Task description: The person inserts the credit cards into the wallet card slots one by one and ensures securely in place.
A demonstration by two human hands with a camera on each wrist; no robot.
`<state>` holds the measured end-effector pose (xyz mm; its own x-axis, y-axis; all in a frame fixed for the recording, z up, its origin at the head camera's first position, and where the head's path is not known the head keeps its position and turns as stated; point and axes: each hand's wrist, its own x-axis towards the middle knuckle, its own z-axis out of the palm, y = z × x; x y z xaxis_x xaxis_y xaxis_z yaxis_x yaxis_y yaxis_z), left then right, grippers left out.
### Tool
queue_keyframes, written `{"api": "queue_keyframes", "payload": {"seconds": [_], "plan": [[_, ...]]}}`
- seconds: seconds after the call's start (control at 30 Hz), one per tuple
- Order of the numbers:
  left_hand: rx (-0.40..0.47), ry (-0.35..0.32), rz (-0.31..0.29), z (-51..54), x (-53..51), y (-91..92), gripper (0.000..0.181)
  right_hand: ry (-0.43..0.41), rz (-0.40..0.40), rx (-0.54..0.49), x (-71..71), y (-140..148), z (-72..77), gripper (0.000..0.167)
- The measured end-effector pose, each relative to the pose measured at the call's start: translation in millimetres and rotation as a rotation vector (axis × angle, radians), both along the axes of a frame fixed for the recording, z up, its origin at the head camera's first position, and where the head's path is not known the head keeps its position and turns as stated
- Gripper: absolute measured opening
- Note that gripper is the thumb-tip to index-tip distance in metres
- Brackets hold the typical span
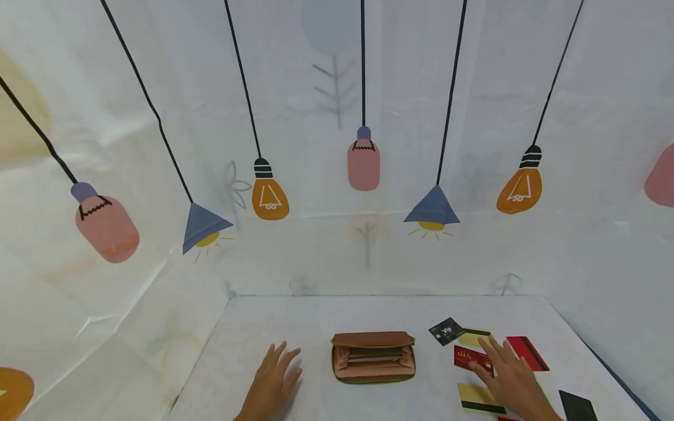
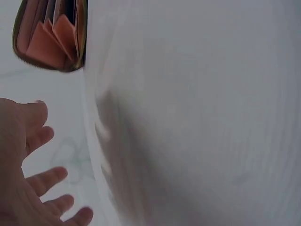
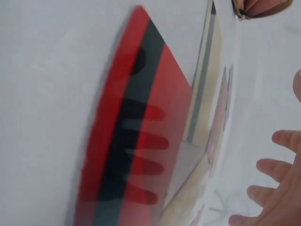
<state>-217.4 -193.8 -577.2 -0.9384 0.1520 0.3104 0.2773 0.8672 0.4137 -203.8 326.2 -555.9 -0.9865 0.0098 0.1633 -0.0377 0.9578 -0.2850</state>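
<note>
Brown wallet point(image 1: 375, 371) is lying unzipped near the middle of the white table point(image 1: 353, 403), its mouth gaping and its pink lining and inner dividers showing. Your left hand point(image 1: 271, 383) is hovering to the wallet's left, well apart from it; its fingers and thumb are spreading loosely, gripping nothing. Your right hand point(image 1: 513, 377) is reaching over the cards to the wallet's right, also with its fingers apart and nothing clamped between them. From the right wrist, the fingers are showing raised above the cards, and dark finger shapes are falling across a glossy red card point(image 3: 162, 113).

Around your right hand, several cards are lying flat. A black VIP card point(image 1: 446, 331) is touching a yellow card point(image 1: 475, 337) at the back; just in front, a red VIP card point(image 1: 468, 356) is sitting partly beneath your hand in the head view. A red card with a black stripe point(image 1: 528, 353) is resting to the right, a striped yellow card point(image 1: 480, 397) nearer you, and a plain black card point(image 1: 577, 406) at lower right. Behind the table, a pale backdrop point(image 1: 421, 88) is displaying printed hanging lamps.
</note>
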Motion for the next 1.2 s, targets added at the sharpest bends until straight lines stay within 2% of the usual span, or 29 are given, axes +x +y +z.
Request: {"api": "queue_keyframes", "payload": {"seconds": [0.1,0.2,0.33,0.43,0.63,0.8,0.87,0.97,1.03,1.1,1.2], "plan": [[0.041,-0.037,-0.093,-1.5,2.0,10.0,0.018,-0.022,0.004,-0.023,1.9,-1.3,-1.8,0.085],[0.073,-0.078,-0.187,-0.9,2.9,20.0,0.008,-0.016,0.017,-0.046,2.5,-1.9,-4.5,0.082],[0.152,-0.154,-0.308,0.8,4.3,35.9,0.012,0.006,0.035,-0.080,2.4,-2.2,-6.5,0.075],[0.211,-0.203,-0.360,0.7,5.5,48.4,0.022,-0.031,0.045,-0.122,1.3,-3.4,-7.1,0.075],[0.312,-0.193,-0.375,-6.4,7.1,68.9,0.034,-0.118,0.044,-0.179,0.9,-6.2,-9.4,0.076],[0.439,-0.286,-0.343,-8.1,6.0,82.7,0.039,-0.127,0.025,-0.171,3.4,-6.2,-7.5,0.071],[0.440,-0.250,-0.335,-8.0,6.2,86.7,0.040,-0.129,0.022,-0.179,4.1,-6.1,-6.7,0.071],[0.417,-0.116,-0.312,-7.7,5.2,92.0,0.038,-0.130,0.025,-0.193,4.1,-5.9,-6.3,0.070],[0.412,-0.056,-0.298,-7.1,2.7,94.1,0.036,-0.137,0.028,-0.200,3.8,-6.0,-5.4,0.070],[0.391,-0.030,-0.283,-6.1,-0.7,94.7,0.034,-0.151,0.025,-0.209,2.8,-6.3,-4.6,0.070],[0.380,-0.027,-0.286,-4.1,-6.8,93.2,0.031,-0.168,0.020,-0.212,2.2,-7.2,-4.8,0.069]]}}
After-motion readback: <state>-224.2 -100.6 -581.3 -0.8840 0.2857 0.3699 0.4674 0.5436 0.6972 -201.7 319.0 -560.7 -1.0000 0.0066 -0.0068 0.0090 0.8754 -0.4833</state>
